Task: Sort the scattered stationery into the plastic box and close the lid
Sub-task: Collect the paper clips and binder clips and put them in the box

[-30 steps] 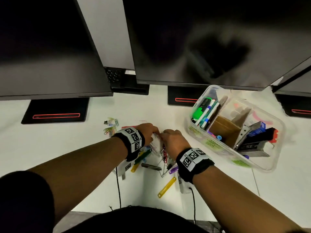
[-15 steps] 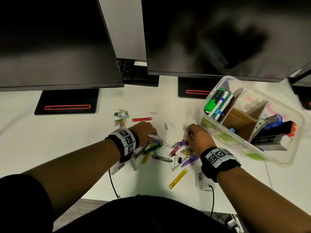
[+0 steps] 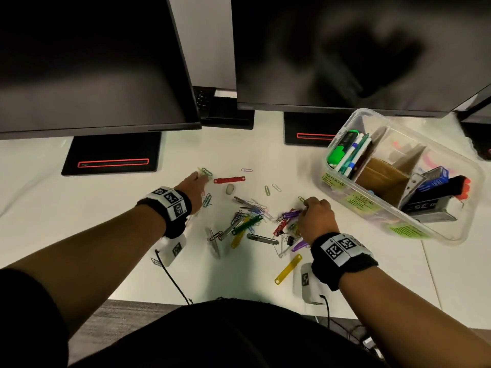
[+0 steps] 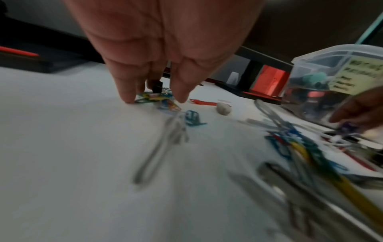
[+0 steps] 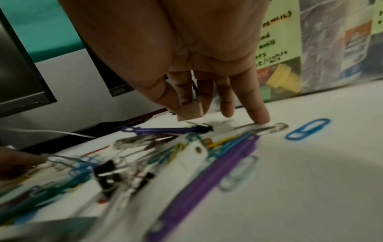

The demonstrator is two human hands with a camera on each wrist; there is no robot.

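Observation:
Paper clips, binder clips and plastic fasteners (image 3: 252, 221) lie scattered on the white desk. My left hand (image 3: 198, 177) (image 4: 153, 99) reaches to a small cluster of coloured paper clips (image 3: 206, 172) (image 4: 149, 97), its straight fingertips (image 4: 128, 98) touching the desk around them. My right hand (image 3: 305, 208) (image 5: 186, 106) is at the pile's right side. Its thumb and forefinger pinch a small tan block (image 5: 190, 113), and its little finger presses on a silver clip (image 5: 275, 127). The open clear plastic box (image 3: 382, 216) (image 4: 331, 65) (image 5: 331, 41) stands to the right, holding markers, cardboard dividers and a stapler.
Two dark monitors (image 3: 93, 62) overhang the back of the desk on black bases (image 3: 111, 155). A red fastener (image 3: 229, 179), a grey lump (image 3: 229, 189) (image 4: 223, 108), a purple fastener (image 5: 207, 180) and a yellow fastener (image 3: 288, 268) lie loose. Cables hang over the front edge.
The hands, together over the pile a second ago, have parted. My left hand has moved forward and left to the coloured clips. My right hand has shifted to the pile's right side.

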